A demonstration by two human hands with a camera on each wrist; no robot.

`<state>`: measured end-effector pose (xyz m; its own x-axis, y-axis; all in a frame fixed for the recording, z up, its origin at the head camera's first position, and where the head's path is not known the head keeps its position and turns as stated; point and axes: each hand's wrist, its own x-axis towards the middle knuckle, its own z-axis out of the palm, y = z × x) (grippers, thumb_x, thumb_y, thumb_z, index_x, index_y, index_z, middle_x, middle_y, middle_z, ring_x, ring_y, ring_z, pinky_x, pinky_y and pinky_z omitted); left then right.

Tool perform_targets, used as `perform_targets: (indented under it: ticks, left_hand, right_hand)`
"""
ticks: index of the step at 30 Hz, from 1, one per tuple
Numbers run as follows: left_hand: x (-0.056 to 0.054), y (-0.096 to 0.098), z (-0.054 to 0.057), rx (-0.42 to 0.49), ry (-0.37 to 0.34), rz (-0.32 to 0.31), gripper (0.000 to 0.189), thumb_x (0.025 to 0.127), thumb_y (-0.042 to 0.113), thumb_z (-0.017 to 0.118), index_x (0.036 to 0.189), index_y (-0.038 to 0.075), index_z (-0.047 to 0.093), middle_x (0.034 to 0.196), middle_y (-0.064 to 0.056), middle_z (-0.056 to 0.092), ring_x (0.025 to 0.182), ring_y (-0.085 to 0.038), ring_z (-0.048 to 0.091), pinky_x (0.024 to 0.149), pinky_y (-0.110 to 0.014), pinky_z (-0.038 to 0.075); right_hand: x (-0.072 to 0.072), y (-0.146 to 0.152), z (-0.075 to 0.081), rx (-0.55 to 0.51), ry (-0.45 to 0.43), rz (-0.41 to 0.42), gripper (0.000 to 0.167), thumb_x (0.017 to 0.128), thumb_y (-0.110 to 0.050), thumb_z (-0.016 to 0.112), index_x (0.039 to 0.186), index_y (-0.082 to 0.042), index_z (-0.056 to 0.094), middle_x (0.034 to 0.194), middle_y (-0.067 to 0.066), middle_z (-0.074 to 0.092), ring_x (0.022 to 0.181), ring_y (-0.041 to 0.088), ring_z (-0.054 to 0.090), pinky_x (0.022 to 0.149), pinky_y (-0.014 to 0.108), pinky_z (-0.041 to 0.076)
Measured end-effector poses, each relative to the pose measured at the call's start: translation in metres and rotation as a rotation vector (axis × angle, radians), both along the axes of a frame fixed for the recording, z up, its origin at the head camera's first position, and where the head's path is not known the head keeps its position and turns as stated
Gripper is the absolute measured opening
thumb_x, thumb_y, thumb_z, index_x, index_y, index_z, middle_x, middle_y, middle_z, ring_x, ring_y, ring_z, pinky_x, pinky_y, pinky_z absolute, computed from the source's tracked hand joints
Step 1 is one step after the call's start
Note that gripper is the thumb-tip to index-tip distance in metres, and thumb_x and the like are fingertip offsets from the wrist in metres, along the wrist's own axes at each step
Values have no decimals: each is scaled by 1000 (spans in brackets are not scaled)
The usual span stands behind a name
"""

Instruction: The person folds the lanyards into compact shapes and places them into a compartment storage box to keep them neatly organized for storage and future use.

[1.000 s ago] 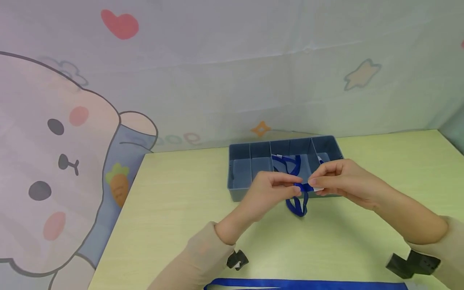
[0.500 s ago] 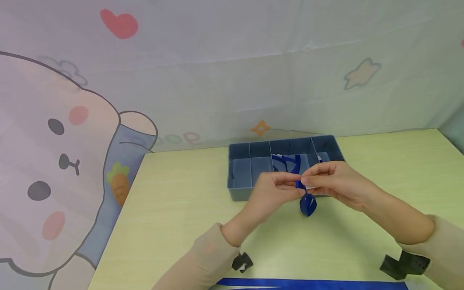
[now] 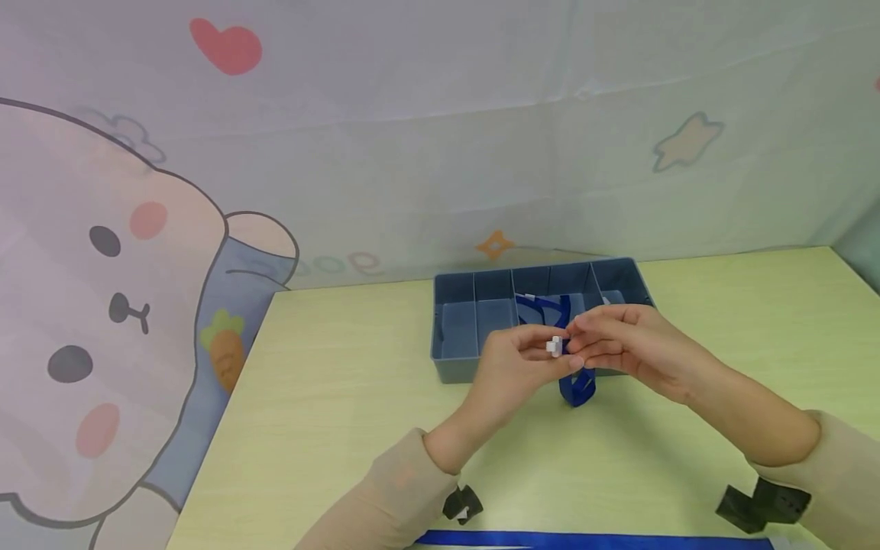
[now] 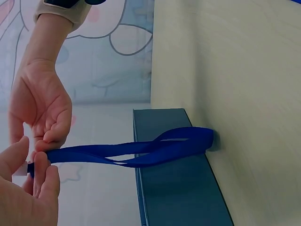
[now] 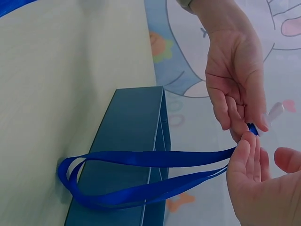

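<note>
A blue lanyard (image 3: 577,388) with a white plastic clip (image 3: 554,346) is held in the air before the grey-blue box. My left hand (image 3: 509,367) pinches it near the clip, which sticks out between thumb and forefinger. Touching those fingertips, my right hand (image 3: 639,347) has its fingers curled at the strap; the right thumb stands apart in the right wrist view. The strap's doubled loop (image 5: 117,193) hangs below both hands. Fingers hide part of the strap at the clip.
The divided box (image 3: 457,370) stands behind the hands near the wall cloth. Another blue lanyard (image 3: 543,305) lies in a middle compartment, and something white shows in the rightmost one. A long blue strap (image 3: 619,541) lies along the table's near edge.
The white clip, earlier at my right fingertips, now shows between my left thumb and forefinger. My right hand has moved left against the left, and the hanging loop has swung and turned.
</note>
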<state>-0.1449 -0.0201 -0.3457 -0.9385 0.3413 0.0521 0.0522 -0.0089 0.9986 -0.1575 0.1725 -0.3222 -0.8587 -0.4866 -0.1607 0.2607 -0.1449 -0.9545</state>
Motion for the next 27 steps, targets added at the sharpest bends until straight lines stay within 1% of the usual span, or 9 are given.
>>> perform_targets:
  ticks: [5, 8, 10, 13, 16, 18, 20, 23, 27]
  left_hand:
    - [0, 1, -3, 32, 9, 34, 23, 81, 7, 72, 101, -2, 68, 92, -7, 68, 82, -12, 68, 74, -27, 54]
    - [1, 2, -4, 38, 15, 62, 19, 83, 7, 70, 100, -2, 69, 89, -7, 68, 80, -15, 67, 74, -27, 54]
    - [1, 2, -3, 51, 12, 65, 17, 84, 7, 68, 99, -2, 69, 89, -9, 69, 79, -20, 68, 75, -27, 54]
    - [1, 0, -1, 83, 0, 44, 17, 85, 4, 65, 100, -4, 68, 89, -12, 68, 82, -28, 68, 78, -29, 54]
    - [-1, -2, 1, 88, -13, 36, 17, 85, 4, 66, 100, -5, 68, 89, -11, 66, 81, -26, 68, 79, -30, 54]
    - [-1, -4, 3, 91, -27, 38, 17, 85, 4, 67, 99, -5, 68, 88, -11, 66, 79, -22, 68, 79, -31, 54]
    - [-1, -5, 4, 93, -45, 40, 17, 84, 4, 67, 99, -5, 68, 88, -11, 66, 78, -21, 68, 78, -31, 54]
    - [-1, -6, 7, 106, -74, 41, 17, 85, 5, 68, 99, -4, 68, 88, -10, 66, 79, -23, 68, 79, -32, 54]
    - [-1, -8, 11, 122, -91, 38, 18, 85, 4, 67, 100, -6, 67, 88, -11, 66, 80, -25, 68, 80, -34, 53]
  right_hand:
    - [-1, -1, -3, -1, 55, 24, 17, 96, -8, 52, 97, -8, 69, 91, 6, 69, 81, 16, 67, 76, 25, 54]
    - [-1, -1, -5, 41, 141, 42, 16, 95, -6, 52, 101, -7, 67, 92, 7, 69, 81, 17, 66, 76, 26, 54]
    - [-1, -1, -7, 87, 199, 25, 15, 95, -6, 53, 101, -8, 67, 92, 5, 68, 80, 17, 64, 75, 26, 54]
    - [-2, 1, -11, 177, 314, -39, 12, 92, -6, 57, 99, -10, 67, 89, 2, 66, 76, 16, 62, 71, 26, 54]
    - [-4, 6, -19, 290, 462, -81, 14, 89, -5, 62, 101, -11, 66, 90, -1, 64, 79, 16, 61, 71, 25, 53]
    - [-6, 10, -24, 364, 566, -64, 21, 86, -4, 65, 107, -9, 64, 99, 2, 63, 88, 14, 60, 76, 25, 52]
    - [-8, 14, -31, 432, 635, -17, 32, 84, -5, 68, 115, -6, 60, 110, 5, 61, 98, 11, 57, 82, 26, 50]
    - [-10, 18, -40, 509, 663, 52, 46, 82, -11, 72, 125, -7, 55, 123, 8, 56, 108, 6, 53, 89, 28, 47]
    - [-10, 20, -52, 559, 643, 80, 52, 80, -17, 74, 127, -9, 53, 124, 5, 56, 107, 5, 54, 88, 28, 48]
